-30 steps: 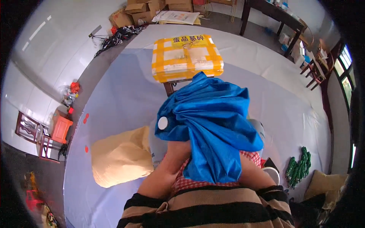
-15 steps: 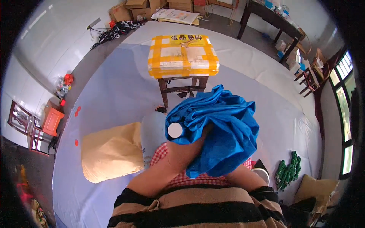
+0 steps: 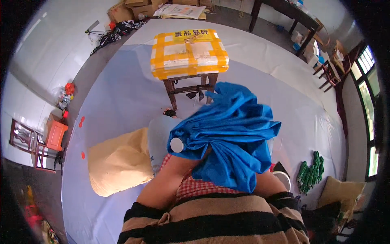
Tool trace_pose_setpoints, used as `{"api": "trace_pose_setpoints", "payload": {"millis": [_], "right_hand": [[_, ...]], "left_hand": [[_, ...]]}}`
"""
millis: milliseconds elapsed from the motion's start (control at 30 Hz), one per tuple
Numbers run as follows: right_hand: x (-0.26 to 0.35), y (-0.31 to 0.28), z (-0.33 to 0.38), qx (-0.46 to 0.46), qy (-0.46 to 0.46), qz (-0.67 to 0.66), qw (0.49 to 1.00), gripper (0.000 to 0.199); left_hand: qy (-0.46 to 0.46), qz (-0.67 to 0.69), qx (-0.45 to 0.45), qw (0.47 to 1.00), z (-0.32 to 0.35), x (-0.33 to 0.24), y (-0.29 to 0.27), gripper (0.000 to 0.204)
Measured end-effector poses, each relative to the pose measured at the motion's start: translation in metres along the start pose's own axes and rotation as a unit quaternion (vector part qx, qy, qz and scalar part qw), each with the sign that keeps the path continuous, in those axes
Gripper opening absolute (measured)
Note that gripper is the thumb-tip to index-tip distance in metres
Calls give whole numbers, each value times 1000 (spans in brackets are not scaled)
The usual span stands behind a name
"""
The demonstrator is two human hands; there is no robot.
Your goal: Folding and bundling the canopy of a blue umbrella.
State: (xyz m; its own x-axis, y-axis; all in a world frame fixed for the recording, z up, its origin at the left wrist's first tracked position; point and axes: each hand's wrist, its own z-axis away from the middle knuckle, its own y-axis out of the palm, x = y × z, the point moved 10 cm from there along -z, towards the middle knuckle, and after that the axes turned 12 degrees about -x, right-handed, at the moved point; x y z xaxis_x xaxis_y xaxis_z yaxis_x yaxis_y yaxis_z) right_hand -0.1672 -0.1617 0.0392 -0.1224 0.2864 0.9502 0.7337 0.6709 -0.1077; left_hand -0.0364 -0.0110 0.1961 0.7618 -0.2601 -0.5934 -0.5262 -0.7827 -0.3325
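Note:
Above my lap is a blue pleated fabric piece [image 3: 231, 130], its folds fanning out from a round white end cap [image 3: 176, 144]; it looks like a loosely folded umbrella. My left hand [image 3: 202, 156] reaches up beneath the gathered folds near the cap and grips it, its fingers hidden by the fabric. My right forearm [image 3: 270, 185] goes in under the fabric's right side. The right hand itself is covered, so its fingers do not show.
Ahead stands a stool [image 3: 191, 87] bearing a box [image 3: 189, 55] wrapped in yellow and white tape. A brown paper sack [image 3: 120, 162] lies to my left. Folded green bundles [image 3: 310, 173] lie at right, near a tan cushion [image 3: 341, 191]. A dark table [image 3: 286, 14] stands far right.
The white cap has shifted left and slightly down. The blue fabric has spread wider to the right, with its folds drawn straighter. The view has tilted a little.

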Motion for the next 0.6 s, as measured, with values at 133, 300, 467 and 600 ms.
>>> {"api": "trace_pose_setpoints", "payload": {"millis": [133,300,467,600], "right_hand": [[-4,20,37,-26,-5,25,999,52],[-6,96,-14,56,91,-28,994,52],[32,101,-32,14,-188,179,966,52],[-5,103,-43,195,-35,287,937,64]], "left_hand": [[-144,48,1,988,26,35,9,40],[-266,103,-54,957,15,66,11,40],[-55,-115,-100,987,-23,71,12,60],[-228,130,-133,956,-12,105,5,49]]}}
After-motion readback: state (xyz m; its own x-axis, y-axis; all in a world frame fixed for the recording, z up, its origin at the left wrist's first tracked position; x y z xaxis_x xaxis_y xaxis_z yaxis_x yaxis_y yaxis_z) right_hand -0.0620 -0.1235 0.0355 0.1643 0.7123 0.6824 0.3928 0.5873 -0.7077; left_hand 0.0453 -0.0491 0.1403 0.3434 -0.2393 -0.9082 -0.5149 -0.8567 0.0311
